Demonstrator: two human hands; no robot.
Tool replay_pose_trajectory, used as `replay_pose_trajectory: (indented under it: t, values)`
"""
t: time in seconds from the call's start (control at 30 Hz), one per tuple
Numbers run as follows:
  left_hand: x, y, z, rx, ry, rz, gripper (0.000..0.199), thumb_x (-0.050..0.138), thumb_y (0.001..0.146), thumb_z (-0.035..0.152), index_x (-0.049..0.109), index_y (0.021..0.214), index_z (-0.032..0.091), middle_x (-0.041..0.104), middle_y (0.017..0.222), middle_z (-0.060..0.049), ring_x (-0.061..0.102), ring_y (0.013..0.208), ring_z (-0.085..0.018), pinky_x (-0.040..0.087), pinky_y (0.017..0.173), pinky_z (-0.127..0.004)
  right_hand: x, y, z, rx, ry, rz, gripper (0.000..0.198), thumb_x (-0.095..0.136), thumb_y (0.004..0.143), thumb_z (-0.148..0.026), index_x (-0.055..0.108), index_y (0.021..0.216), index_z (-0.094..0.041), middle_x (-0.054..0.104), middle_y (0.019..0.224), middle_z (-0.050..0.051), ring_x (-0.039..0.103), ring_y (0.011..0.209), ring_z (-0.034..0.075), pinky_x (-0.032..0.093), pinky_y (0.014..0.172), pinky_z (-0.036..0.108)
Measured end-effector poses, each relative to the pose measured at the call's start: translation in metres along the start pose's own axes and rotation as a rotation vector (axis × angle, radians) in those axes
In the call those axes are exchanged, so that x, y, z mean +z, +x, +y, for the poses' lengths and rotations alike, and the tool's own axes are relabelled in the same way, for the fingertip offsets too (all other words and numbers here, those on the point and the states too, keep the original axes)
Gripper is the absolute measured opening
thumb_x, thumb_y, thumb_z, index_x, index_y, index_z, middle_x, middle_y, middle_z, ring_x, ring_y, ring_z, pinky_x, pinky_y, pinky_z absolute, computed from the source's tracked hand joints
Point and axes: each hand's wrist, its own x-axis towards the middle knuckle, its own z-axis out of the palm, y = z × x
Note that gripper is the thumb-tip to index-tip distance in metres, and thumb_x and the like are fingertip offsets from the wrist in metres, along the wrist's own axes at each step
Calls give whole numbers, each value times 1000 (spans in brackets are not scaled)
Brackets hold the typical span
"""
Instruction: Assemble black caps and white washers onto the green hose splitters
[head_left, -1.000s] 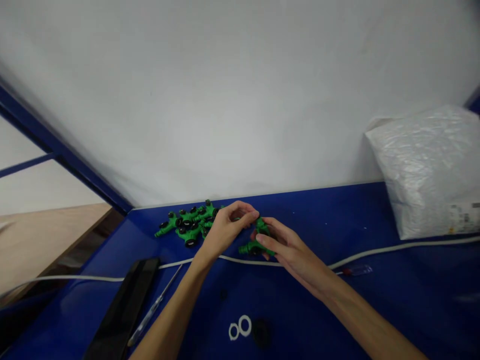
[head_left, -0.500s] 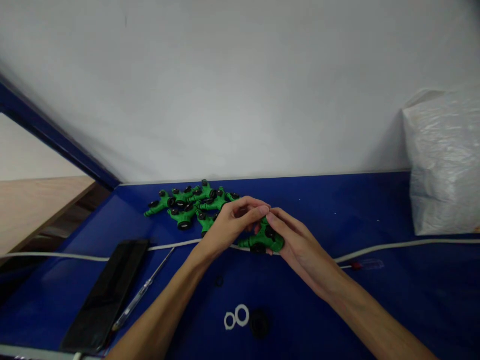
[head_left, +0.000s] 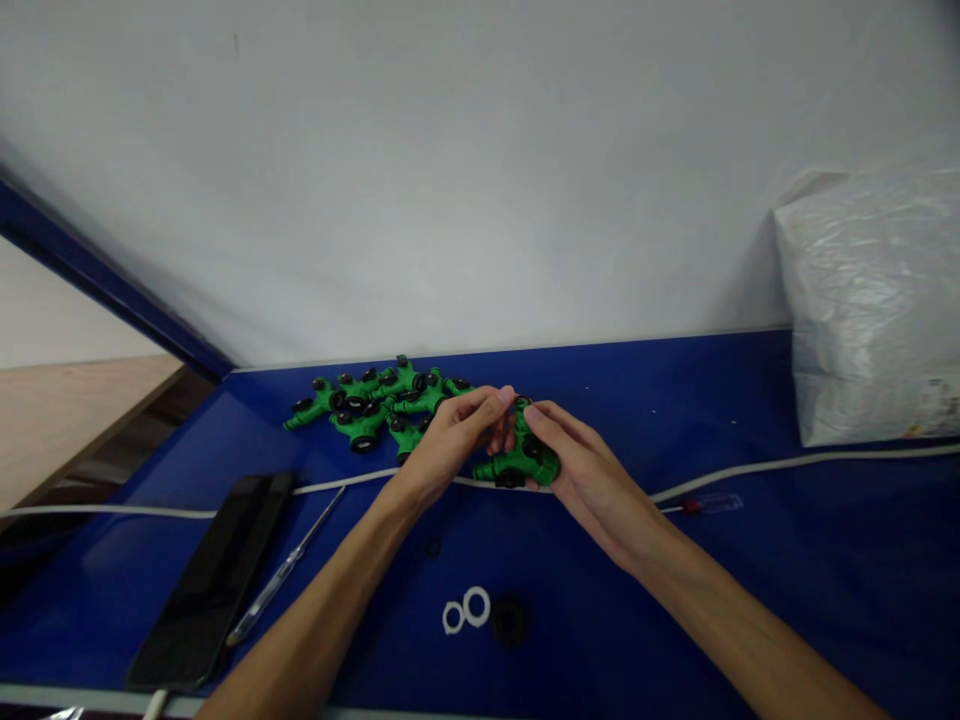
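A green hose splitter (head_left: 534, 464) with black knobs rests in the grip of my right hand (head_left: 581, 455), one outlet pointing up and another to the left. Close to the upper outlet, the thumb and forefinger of my left hand (head_left: 469, 425) are pinched together; what they hold, if anything, is too small to make out. A dark ring (head_left: 522, 401) shows at the top of that outlet. Below the hands lie two white rings (head_left: 476, 607), a round black part (head_left: 510, 619) and a small black ring (head_left: 433, 547).
Several more green splitters (head_left: 352, 425) are grouped behind my left hand. At left lie a black phone (head_left: 214, 580) and a clear-handled screwdriver (head_left: 277, 580). A white cable (head_left: 750, 467) crosses the blue table; a red-and-clear screwdriver (head_left: 712, 503) and a plastic-wrapped package (head_left: 870, 310) are at right.
My left fingers have drawn slightly away from the splitter's upper outlet, uncovering its tip and the dark ring. My right hand still holds the splitter. The whole view has shifted a little.
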Motion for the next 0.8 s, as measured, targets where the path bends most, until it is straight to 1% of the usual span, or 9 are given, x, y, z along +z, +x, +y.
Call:
replay_pose_trajectory:
  t: [0.1, 0.17, 0.33, 0.47, 0.67, 0.8]
  values:
    - [2, -1, 2, -10, 30, 16, 38, 71, 90, 51, 65, 81, 15, 57, 64, 2, 47, 58, -9, 34, 59, -24, -1, 1, 2, 12, -34, 22, 26, 70, 93, -50, 70, 88, -24, 69, 90, 0, 61, 92, 17, 44, 78, 30]
    - [2, -1, 2, -16, 31, 23, 37, 71, 89, 50, 65, 81, 15, 58, 63, 2, 47, 57, -8, 34, 59, -24, -2, 1, 4, 27, -41, 25, 27, 70, 92, -51, 70, 89, -24, 69, 90, 0, 60, 89, 17, 42, 71, 30]
    - [1, 2, -4, -10, 12, 6, 37, 71, 89, 50, 66, 81, 15, 59, 63, 2, 48, 57, -9, 35, 59, -25, -1, 2, 6, 17, 6, 8, 26, 71, 92, -48, 72, 89, -23, 69, 89, 1, 60, 85, 17, 43, 69, 30]
    - [-1, 4, -8, 7, 1, -1, 36, 72, 88, 50, 68, 83, 14, 59, 63, 2, 48, 57, -9, 36, 59, -25, 1, 0, 4, 37, 7, 16, 26, 70, 92, -48, 72, 88, -22, 69, 87, 2, 59, 80, 17, 39, 61, 29]
    - [1, 3, -6, 40, 39, -1, 34, 73, 87, 49, 70, 85, 14, 59, 63, 2, 49, 58, -9, 36, 60, -25, 1, -3, 2, 59, 31, 33, 28, 68, 93, -49, 68, 85, -22, 69, 88, 2, 57, 80, 17, 39, 62, 29]
    - [4, 2, -4, 54, 50, 16, 36, 75, 85, 49, 71, 85, 14, 58, 63, 3, 48, 59, -9, 37, 60, -26, -1, -2, 3, 58, 40, 28, 31, 68, 92, -53, 70, 87, -23, 69, 90, 3, 58, 82, 18, 41, 65, 31]
